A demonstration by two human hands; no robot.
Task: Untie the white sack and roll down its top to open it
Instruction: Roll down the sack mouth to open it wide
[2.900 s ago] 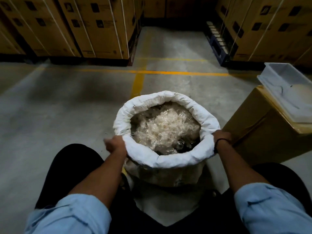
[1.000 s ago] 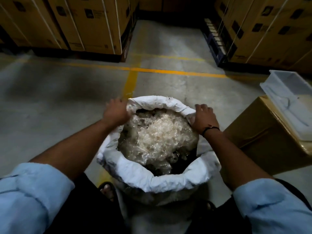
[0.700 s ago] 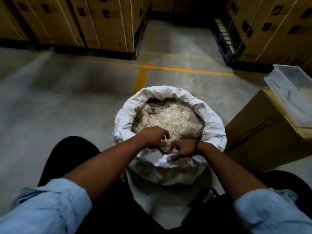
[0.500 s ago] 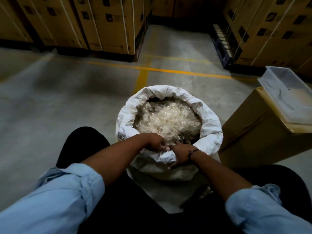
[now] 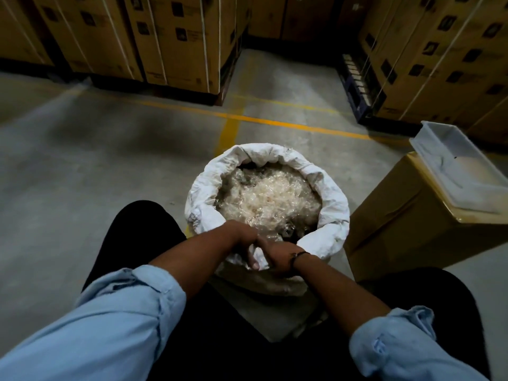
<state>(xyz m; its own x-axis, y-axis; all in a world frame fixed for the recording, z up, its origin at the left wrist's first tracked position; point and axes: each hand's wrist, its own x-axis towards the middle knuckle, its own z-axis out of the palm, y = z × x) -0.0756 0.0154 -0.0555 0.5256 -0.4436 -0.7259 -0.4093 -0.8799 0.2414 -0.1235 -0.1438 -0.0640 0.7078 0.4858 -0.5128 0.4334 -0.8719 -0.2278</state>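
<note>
One white sack (image 5: 334,215) stood open; both the left hand (image 5: 243,237) and right hand (image 5: 277,257) gripped its near rolled rim, lower than half a second before.

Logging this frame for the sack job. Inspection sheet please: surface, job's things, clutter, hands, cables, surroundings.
Surface: bare concrete floor with yellow painted lines.
Job's things: white sack upright between the person's knees, mouth open, top rolled into a thick cuff; clear crinkled plastic filling shows inside. No tie seen.
Clutter: brown carton right of the sack, a pale plastic tray on top of it.
Hands: left hand and right hand both closed on the near edge of the cuff, touching each other.
Cables: nothing seen.
Surroundings: strapped cartons stacked on pallets along the far side, an aisle between the stacks.
</note>
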